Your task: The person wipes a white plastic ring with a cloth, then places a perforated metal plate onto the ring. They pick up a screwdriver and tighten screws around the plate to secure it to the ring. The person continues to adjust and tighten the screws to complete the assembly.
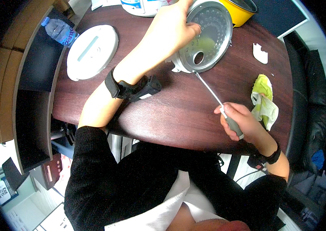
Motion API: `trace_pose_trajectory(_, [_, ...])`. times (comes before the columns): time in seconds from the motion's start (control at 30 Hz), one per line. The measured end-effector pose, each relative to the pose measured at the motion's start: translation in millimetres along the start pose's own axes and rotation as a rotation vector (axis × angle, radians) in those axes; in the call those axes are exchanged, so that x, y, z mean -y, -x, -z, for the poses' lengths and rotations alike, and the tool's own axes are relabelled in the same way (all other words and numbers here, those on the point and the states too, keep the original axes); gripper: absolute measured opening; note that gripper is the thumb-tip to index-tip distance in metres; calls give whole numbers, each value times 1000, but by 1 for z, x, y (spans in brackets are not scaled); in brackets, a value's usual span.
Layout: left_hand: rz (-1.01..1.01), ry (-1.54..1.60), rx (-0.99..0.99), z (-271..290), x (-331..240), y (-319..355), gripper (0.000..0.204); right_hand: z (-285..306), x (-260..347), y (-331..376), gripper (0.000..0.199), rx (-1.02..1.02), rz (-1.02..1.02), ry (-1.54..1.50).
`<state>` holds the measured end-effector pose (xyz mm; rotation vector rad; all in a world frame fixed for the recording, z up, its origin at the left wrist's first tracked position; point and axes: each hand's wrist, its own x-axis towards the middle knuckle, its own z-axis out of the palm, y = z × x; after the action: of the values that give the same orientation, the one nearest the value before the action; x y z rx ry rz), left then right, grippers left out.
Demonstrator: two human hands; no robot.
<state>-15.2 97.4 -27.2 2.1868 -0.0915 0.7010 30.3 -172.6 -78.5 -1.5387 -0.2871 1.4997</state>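
Observation:
My left hand (172, 30) is closed over a round white appliance part with a dimpled grey metal inner plate (219, 36), its thumb lying on the metal. The part is tilted up at the table's far side, and a dark oval hole shows near its lower edge. In my right hand (238, 119) is a screwdriver (209, 90) with a grey handle, fingers wrapped round it. Its shaft points up and left, and the tip reaches the part's lower white rim. Whether the tip sits in a screw is too small to tell.
A white oval cover (107, 42) lies at the left, near a water bottle (60, 32). Behind are a white tub (142, 7) and a yellow pot (237, 14). At the right are a jagged white fragment (260, 56), a green sponge (263, 82) and a stained cloth (269, 109).

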Motion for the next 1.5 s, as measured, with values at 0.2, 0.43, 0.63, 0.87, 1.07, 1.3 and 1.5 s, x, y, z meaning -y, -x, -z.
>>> trace_pose_trajectory(0.2, [61,-2,-96,-3,4,2,40,6,3,-2,21,-426,564,1103])
trace_pose_trajectory(0.43, [101,60,-18,3,-3,1,52,3,13,3,23,-495,606,1258])
trace_pose_trajectory(0.63, [11,-70,-142,-2,10,4,35,6,14,4,23,-492,604,1221])
trace_pose_trajectory(0.87, [164,77,38,4,3,-4,35,5,13,1,22,-467,601,1171])
trace_pose_trajectory(1.07, [110,-21,-50,7,-9,7,59,3,15,3,20,-465,598,1164])
trace_pose_trajectory(1.3, [135,-49,-37,5,2,3,66,4,14,3,22,-459,575,1133])
trace_pose_trajectory(1.5, [122,-9,-42,3,6,2,65,2,13,3,23,-464,584,1119])
